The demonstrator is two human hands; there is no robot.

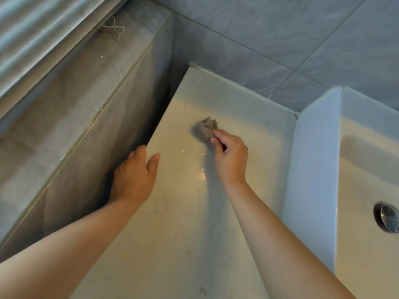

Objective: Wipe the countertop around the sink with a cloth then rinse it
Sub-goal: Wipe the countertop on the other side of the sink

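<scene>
A crumpled grey-brown cloth lies on the pale stone counter toward its far end, well short of the back corner and about midway between the counter's left edge and the basin. The person's right grip pinches the near side of the cloth, fingertips curled down onto it and pressing it to the surface, so that most of the wad pokes out beyond the fingers, away from the person. The right forearm stretches up from the lower right, casting a shadow on the counter beside it. The left grip rests at the counter's left edge, thumb spread wide and lying flat on top, while the fingers drop over the side and are mostly hidden. It is well apart from the cloth. To the right, the raised wall of a white rectangular sink borders the counter, with a chrome drain plug at the frame's edge. Grey-blue wall tiles run behind both. Left of the counter, across a dark gap, stands a higher tiled ledge, with a tangle of pale cord lying on it below a slatted blind.
</scene>
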